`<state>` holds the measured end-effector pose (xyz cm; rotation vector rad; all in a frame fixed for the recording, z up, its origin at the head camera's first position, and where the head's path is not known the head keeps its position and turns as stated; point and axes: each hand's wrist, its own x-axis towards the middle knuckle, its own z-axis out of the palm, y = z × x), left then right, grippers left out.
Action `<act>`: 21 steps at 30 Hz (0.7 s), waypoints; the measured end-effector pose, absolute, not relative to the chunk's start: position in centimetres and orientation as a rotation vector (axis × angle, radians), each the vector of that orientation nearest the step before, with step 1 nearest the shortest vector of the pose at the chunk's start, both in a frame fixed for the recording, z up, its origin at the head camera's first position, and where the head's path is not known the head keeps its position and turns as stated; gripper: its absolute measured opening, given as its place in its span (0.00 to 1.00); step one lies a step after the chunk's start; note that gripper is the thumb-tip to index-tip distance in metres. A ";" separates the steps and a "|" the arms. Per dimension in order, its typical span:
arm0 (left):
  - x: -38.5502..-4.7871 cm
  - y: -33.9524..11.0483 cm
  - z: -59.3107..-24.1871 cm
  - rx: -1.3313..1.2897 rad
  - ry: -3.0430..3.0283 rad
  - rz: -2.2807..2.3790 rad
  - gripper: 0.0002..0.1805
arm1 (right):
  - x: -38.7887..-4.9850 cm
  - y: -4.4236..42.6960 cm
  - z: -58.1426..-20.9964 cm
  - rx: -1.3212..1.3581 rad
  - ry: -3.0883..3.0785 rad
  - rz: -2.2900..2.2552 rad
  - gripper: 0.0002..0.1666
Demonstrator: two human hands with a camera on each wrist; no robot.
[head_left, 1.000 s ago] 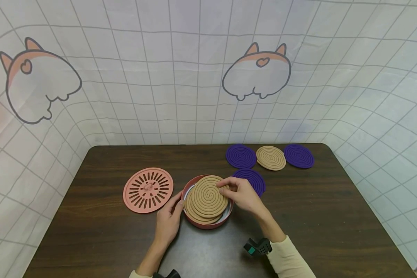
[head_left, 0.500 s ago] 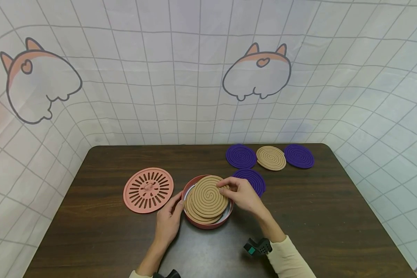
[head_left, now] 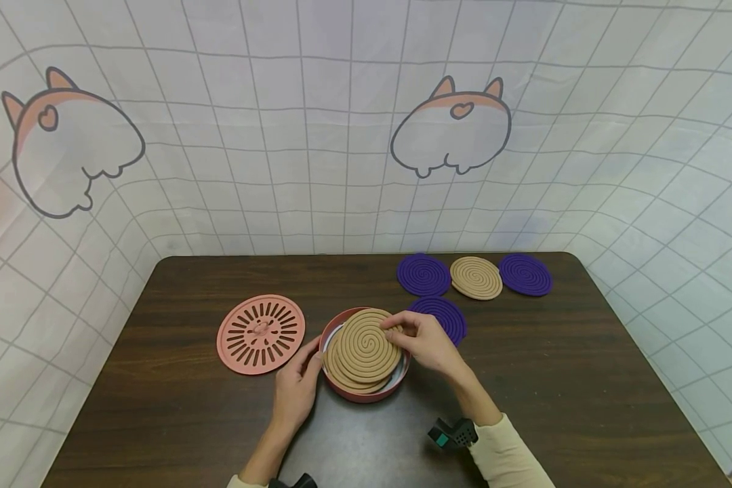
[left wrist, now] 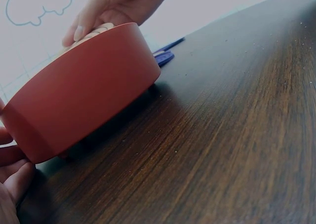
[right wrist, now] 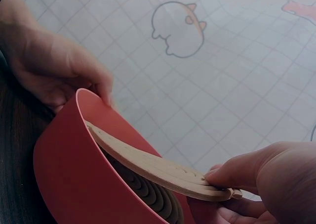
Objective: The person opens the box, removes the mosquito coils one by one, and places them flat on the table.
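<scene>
A round red tin [head_left: 366, 398] stands on the table with tan spiral coils stacked in it. My left hand [head_left: 295, 390] grips the tin's left side, thumb at the rim; the left wrist view shows its fingers at the red wall [left wrist: 89, 85]. Between thumb and fingers my right hand [head_left: 430, 342] pinches the right edge of the top tan coil [head_left: 366, 346]. In the right wrist view that coil [right wrist: 148, 167] is tilted, its near edge raised above the coils [right wrist: 145, 189] beneath, its far edge inside the tin.
A pink slotted lid [head_left: 260, 334] lies left of the tin on the dark table [head_left: 585, 379]. Purple coils [head_left: 423, 274] and a tan coil [head_left: 476, 277] lie at the back right; another purple coil [head_left: 442, 318] is partly behind my right hand. A patterned curtain [head_left: 341, 135] surrounds the table.
</scene>
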<state>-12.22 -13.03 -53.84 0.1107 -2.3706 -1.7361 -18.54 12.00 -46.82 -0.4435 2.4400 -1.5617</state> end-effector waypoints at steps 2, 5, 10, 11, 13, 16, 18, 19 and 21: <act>-12.2 -13.0 -53.8 0.115 -2.370 -1.737 0.17 | -18.6 12.0 -46.9 -0.452 2.445 -1.556 0.11; -12.2 -13.0 -53.9 0.112 -2.370 -1.734 0.17 | -18.6 12.0 -46.9 -0.447 2.446 -1.553 0.11; -12.2 -13.1 -53.9 0.108 -2.374 -1.729 0.17 | -18.5 12.0 -46.9 -0.433 2.441 -1.559 0.13; -12.2 -13.1 -53.9 0.109 -2.375 -1.729 0.17 | -18.5 12.0 -46.9 -0.432 2.439 -1.563 0.13; -12.2 -13.1 -53.9 0.107 -2.375 -1.725 0.17 | -18.4 12.0 -46.7 -0.429 2.437 -1.573 0.13; -12.3 -13.1 -54.0 0.102 -2.374 -1.709 0.17 | -18.4 12.0 -46.4 -0.427 2.436 -1.589 0.13; -12.3 -13.1 -54.0 0.096 -2.374 -1.696 0.17 | -18.4 12.0 -46.3 -0.429 2.443 -1.591 0.12; -12.3 -13.1 -54.1 0.089 -2.372 -1.688 0.17 | -18.4 12.1 -46.2 -0.433 2.445 -1.593 0.12; -12.3 -13.1 -54.1 0.087 -2.376 -1.678 0.18 | -18.4 12.1 -46.1 -0.439 2.451 -1.596 0.12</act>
